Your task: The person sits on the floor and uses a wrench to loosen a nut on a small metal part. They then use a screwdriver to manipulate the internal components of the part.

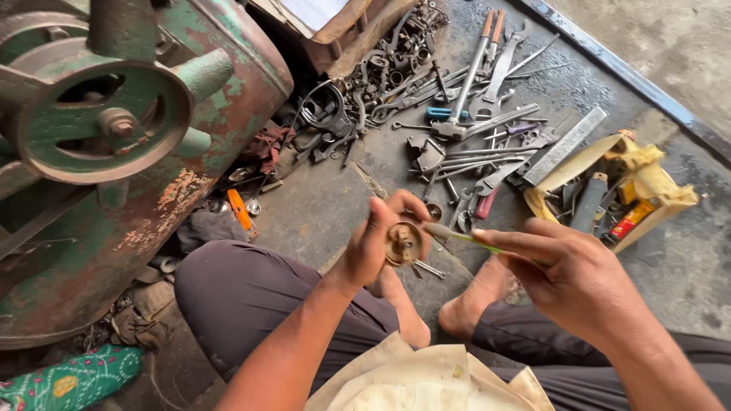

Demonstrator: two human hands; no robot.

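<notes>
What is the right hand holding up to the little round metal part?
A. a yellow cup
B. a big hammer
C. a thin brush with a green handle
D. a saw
C: the right hand holds a thin green-handled brush whose tip meets the round metal part gripped in the left hand.

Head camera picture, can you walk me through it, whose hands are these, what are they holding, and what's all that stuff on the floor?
The single picture comes from a camera worn on a person's head, looking down, so both hands are the wearer's own. The person sits on a concrete floor, bare feet out in front. The left hand holds up a small round metal part, grimy and brass-coloured. The right hand holds a brush with a green handle, its head pointing at that part. On the left stands a big green, rusty machine with a pulley wheel. Ahead lie scattered wrenches and pliers, a flat metal file and a yellow tray of small tools.
</notes>
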